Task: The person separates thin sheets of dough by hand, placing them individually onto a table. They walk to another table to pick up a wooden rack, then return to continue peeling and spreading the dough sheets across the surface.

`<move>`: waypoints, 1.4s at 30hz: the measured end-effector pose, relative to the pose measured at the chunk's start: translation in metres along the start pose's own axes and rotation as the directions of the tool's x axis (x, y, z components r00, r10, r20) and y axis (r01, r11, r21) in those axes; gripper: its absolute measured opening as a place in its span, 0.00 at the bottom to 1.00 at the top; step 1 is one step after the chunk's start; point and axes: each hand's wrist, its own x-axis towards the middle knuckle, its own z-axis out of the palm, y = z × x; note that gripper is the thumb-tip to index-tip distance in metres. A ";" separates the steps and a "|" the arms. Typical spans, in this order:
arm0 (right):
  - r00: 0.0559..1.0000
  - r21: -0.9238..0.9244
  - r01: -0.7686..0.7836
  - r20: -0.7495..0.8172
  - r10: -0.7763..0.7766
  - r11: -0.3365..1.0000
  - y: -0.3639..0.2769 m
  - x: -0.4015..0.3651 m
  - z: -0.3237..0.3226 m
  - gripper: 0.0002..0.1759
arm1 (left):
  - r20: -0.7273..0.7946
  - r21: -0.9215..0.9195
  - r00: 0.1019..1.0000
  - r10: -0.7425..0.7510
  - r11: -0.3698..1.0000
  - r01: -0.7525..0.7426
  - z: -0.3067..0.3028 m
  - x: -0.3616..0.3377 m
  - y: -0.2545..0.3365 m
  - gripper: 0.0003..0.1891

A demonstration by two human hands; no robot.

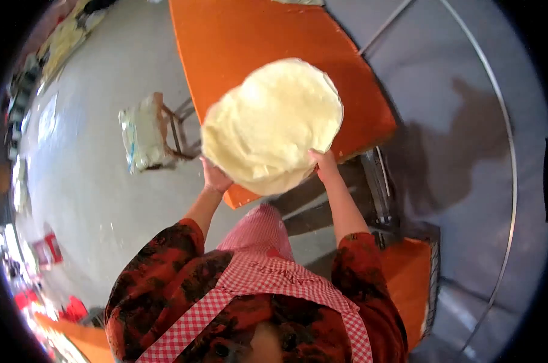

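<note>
A large, roundish, cream-coloured sheet (274, 118), soft-looking with wrinkles along its near side, is held up in front of my body. My left hand (215, 177) grips its near left edge, the fingers partly hidden beneath. At the near right edge, my right hand (324, 164) pinches the rim with the thumb on top and the other fingers out of sight below. Behind the sheet, and overlapped by it in this view, lies the orange tabletop (237, 42).
Left of the table stands a small stool (144, 134) with a pale covered seat. A grey wall or sheet panel (449, 133) runs along the right. Another orange surface (407, 278) is at my right side. Red items (47, 249) lie on the floor far left.
</note>
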 end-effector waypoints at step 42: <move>0.403 -0.404 0.899 0.914 0.040 0.171 -0.046 -0.032 0.054 0.20 | -0.529 -0.101 0.822 0.209 0.947 -0.306 0.070 0.000 -0.182 0.18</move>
